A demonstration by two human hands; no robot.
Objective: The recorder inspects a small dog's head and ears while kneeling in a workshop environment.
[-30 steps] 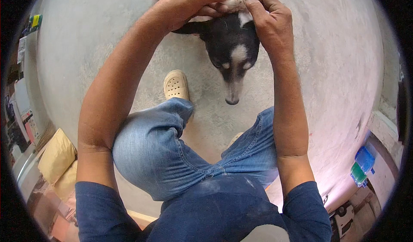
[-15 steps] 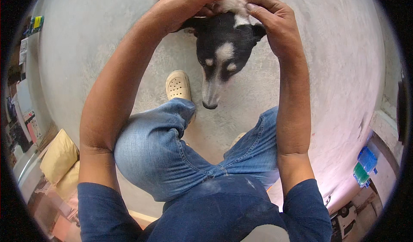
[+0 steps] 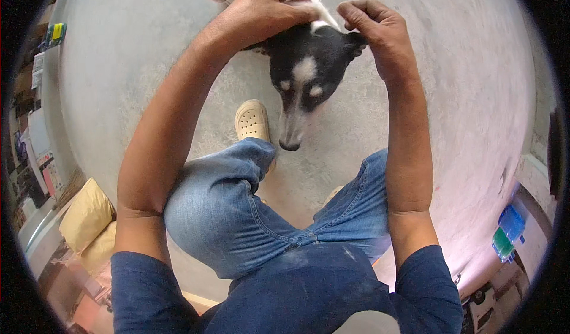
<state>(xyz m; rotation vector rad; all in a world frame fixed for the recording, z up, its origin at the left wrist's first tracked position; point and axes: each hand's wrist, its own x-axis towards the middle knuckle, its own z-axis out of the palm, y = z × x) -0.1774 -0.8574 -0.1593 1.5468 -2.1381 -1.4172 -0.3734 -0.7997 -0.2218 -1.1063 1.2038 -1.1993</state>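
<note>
A dog (image 3: 309, 76) with a black and white head and a white body stands facing me, its muzzle pointing down between my knees. My left hand (image 3: 276, 10) lies at the back of its neck, with thumb and fingers closed on the white neck fur (image 3: 317, 10). Just beside the dog's ear on the other side is my right hand (image 3: 380, 28), its fingers curled and thumb pressed in like a pinch. A small gap separates those fingertips from the fur. Whatever they may hold is too small to make out.
A cream clog (image 3: 252, 120) is on my foot on the grey concrete floor (image 3: 469, 84). Yellow sacks (image 3: 88, 214) and stacked goods line the left side. Toward the lower right are blue and green plastic items (image 3: 509, 230) by a low ledge.
My right hand's fingertips have come off the neck fur and drawn slightly right. My left hand has shifted a little down along the neck, still gripping. The dog's head stays nearly in place.
</note>
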